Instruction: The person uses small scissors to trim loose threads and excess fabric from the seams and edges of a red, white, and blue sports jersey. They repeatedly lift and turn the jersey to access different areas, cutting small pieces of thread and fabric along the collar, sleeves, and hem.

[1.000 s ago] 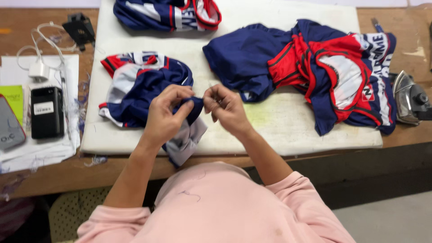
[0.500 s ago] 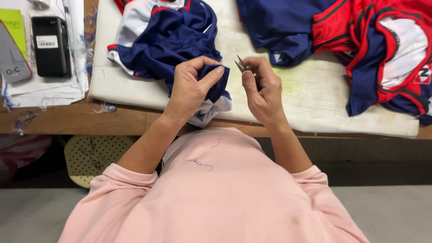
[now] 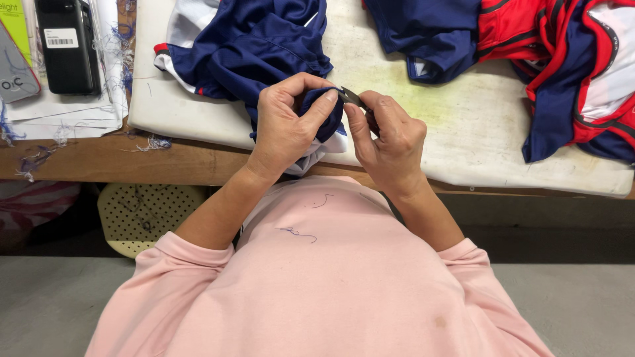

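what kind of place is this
Probably a garment workshop finishing table: a white padded board carries navy, red and white sports jerseys, loose thread scraps lie about, and the right hand holds small metal snips.

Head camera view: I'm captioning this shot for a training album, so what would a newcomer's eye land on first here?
First, the two hands meeting at centre: the left hand pinches a fold of the navy garment, while the right hand holds small metal snips against it. Next, the red, white and navy jersey heaped at upper right on the white padded board. A black phone lies at upper left.
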